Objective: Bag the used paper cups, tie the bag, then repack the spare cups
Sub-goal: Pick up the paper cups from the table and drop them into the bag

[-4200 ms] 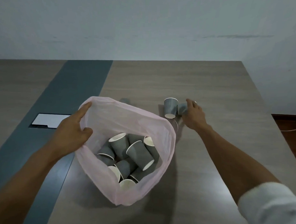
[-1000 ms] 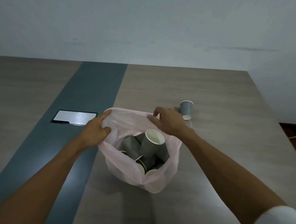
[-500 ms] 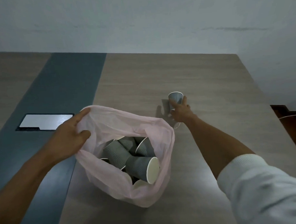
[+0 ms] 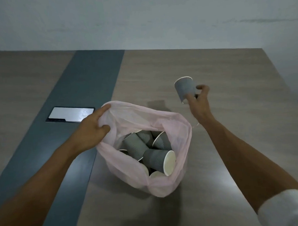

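A pink plastic bag (image 4: 179,182) stands open on the wooden table (image 4: 219,64). Several grey ripple paper cups (image 4: 155,157) with white insides lie jumbled inside it. My left hand (image 4: 93,126) grips the bag's left rim and holds the mouth open. My right hand (image 4: 199,102) is raised above the table, to the right of and beyond the bag. Its fingers are shut on one grey paper cup (image 4: 184,88), held tilted with its rim away from me.
A dark grey strip (image 4: 86,76) runs down the table left of the bag, with a silver cable hatch (image 4: 70,114) set in it. A pale wall (image 4: 141,20) stands behind the table. The table's right edge drops off at far right.
My right hand, which was reaching for the lone cup on the table, has closed on it and lifted it off the surface. My left hand keeps its hold on the bag rim.
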A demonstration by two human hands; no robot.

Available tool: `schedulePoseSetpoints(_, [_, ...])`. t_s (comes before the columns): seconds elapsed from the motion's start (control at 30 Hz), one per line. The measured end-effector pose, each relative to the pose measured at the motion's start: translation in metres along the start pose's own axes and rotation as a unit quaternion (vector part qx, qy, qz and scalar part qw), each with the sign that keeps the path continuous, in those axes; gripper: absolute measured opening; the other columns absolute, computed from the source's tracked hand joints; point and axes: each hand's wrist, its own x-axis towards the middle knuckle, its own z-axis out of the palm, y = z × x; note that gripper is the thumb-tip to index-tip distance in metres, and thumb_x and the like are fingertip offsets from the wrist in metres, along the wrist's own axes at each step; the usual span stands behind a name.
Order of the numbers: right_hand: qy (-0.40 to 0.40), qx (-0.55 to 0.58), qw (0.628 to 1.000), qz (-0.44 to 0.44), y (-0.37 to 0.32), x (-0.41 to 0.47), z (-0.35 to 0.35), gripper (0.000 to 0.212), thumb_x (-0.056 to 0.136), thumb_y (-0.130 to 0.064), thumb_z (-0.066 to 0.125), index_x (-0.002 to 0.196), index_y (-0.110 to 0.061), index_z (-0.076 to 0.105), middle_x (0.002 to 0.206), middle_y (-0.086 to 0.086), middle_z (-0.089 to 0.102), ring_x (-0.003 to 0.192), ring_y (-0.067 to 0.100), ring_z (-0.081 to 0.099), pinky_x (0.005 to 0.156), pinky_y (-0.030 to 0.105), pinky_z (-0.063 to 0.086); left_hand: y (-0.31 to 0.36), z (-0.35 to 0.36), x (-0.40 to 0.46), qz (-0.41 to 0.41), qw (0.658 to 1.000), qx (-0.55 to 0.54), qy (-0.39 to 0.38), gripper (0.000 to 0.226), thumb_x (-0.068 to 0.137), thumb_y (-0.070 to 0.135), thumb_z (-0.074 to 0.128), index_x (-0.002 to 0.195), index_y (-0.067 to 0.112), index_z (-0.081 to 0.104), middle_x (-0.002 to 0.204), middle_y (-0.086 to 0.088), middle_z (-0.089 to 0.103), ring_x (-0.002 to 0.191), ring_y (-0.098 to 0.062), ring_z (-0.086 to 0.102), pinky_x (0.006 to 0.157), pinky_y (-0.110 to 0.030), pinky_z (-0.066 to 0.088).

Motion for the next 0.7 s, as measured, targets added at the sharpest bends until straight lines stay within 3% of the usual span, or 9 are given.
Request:
schedulePoseSetpoints(0.07, [-0.063, 0.136, 0.988, -0.029, -0.039, -0.027, -0.004, 0.038, 0.083, -0.026, 0.059, 0.118, -0.015, 0.048, 0.1, 0.006, 0.058, 0.076, 0.014, 0.055, 0.061, 0.03, 0.044, 0.005, -0.002, -0.005, -0.001, 1.0, -0.001, -0.005, 0.072, 0.09, 0.005, 0.058, 0.151, 0.039, 0.039, 0.133, 0.006, 0.051, 0.109, -0.018, 0.055, 0.087, -0.027, 0.044])
schedulePoseSetpoints(0.13, [-0.184, 0.177, 0.965, -0.061, -0.068, -0.053, -0.006, 0.031, 0.081, -0.02, 0.058, 0.112, -0.014, 0.058, 0.101, 0.009, 0.056, 0.079, 0.015, 0.054, 0.058, 0.03, 0.044, 0.008, -0.005, -0.01, -0.005, 1.0, -0.01, 0.003, 0.071, 0.089, 0.005, 0.057, 0.151, 0.038, 0.04, 0.133, 0.004, 0.053, 0.109, -0.02, 0.057, 0.087, -0.029, 0.045])
schedulePoseSetpoints(0.2, [-0.297, 0.132, 0.942, -0.086, -0.086, -0.083, -0.003, 0.031, 0.083, -0.016, 0.058, 0.114, -0.011, 0.062, 0.102, 0.011, 0.057, 0.079, 0.016, 0.055, 0.058, 0.03, 0.048, 0.011, -0.008, -0.015, -0.013, 1.0, -0.015, 0.01, 0.071, 0.089, 0.004, 0.057, 0.151, 0.036, 0.041, 0.131, 0.002, 0.053, 0.109, -0.024, 0.058, 0.086, -0.03, 0.047])
schedulePoseSetpoints(0.3, [-0.39, -0.01, 0.914, -0.112, -0.095, -0.118, 0.006, 0.033, 0.088, -0.021, 0.066, 0.119, -0.018, 0.056, 0.112, -0.001, 0.062, 0.078, 0.012, 0.06, 0.073, 0.031, 0.052, 0.017, -0.008, -0.022, -0.015, 1.0, -0.015, 0.016, 0.071, 0.09, 0.004, 0.056, 0.152, 0.034, 0.04, 0.13, 0.003, 0.051, 0.106, -0.021, 0.056, 0.079, -0.026, 0.045])
schedulePoseSetpoints(0.37, [-0.37, -0.152, 0.903, -0.158, -0.09, -0.127, 0.012, 0.042, 0.089, -0.035, 0.068, 0.126, -0.027, 0.049, 0.123, -0.007, 0.061, 0.09, 0.013, 0.064, 0.084, 0.032, 0.051, 0.018, -0.008, -0.027, -0.014, 1.0, -0.018, 0.017, 0.07, 0.091, 0.004, 0.055, 0.152, 0.033, 0.038, 0.13, 0.003, 0.051, 0.106, -0.02, 0.056, 0.081, -0.027, 0.043])
schedulePoseSetpoints(0.5, [-0.114, -0.214, 0.947, -0.211, -0.075, -0.125, 0.006, 0.046, 0.092, -0.039, 0.063, 0.131, -0.017, 0.052, 0.128, 0.006, 0.058, 0.11, 0.027, 0.059, 0.098, 0.045, 0.047, 0.017, -0.006, -0.033, -0.014, 1.0, -0.013, 0.013, 0.071, 0.092, 0.005, 0.054, 0.154, 0.033, 0.035, 0.129, 0.002, 0.051, 0.108, -0.025, 0.056, 0.083, -0.032, 0.046])
schedulePoseSetpoints(0.57, [-0.042, -0.286, 0.951, -0.109, -0.063, -0.125, -0.002, 0.067, 0.089, -0.047, 0.063, 0.143, -0.014, 0.041, 0.139, 0.014, 0.049, 0.125, 0.038, 0.049, 0.106, 0.049, 0.039, 0.017, -0.005, -0.035, -0.017, 1.0, -0.017, 0.019, 0.071, 0.091, 0.006, 0.053, 0.154, 0.034, 0.035, 0.129, 0.002, 0.05, 0.108, -0.025, 0.055, 0.083, -0.032, 0.045])
schedulePoseSetpoints(0.63, [-0.073, -0.327, 0.94, 0.057, -0.051, -0.128, -0.012, 0.093, 0.082, -0.057, 0.065, 0.152, -0.012, 0.023, 0.147, 0.016, 0.042, 0.129, 0.042, 0.047, 0.103, 0.05, 0.039, 0.018, -0.004, -0.037, -0.021, 0.999, -0.022, 0.028, 0.07, 0.092, 0.006, 0.053, 0.154, 0.033, 0.035, 0.127, 0.002, 0.05, 0.107, -0.025, 0.054, 0.085, -0.033, 0.045])
schedulePoseSetpoints(0.7, [-0.126, -0.297, 0.931, 0.171, -0.037, -0.132, -0.025, 0.098, 0.074, -0.053, 0.076, 0.147, -0.007, 0.03, 0.135, 0.014, 0.055, 0.118, 0.039, 0.06, 0.089, 0.041, 0.049, 0.018, -0.004, -0.038, -0.027, 0.999, -0.024, 0.032, 0.07, 0.092, 0.007, 0.053, 0.154, 0.034, 0.035, 0.126, 0.002, 0.05, 0.106, -0.025, 0.053, 0.085, -0.033, 0.045])
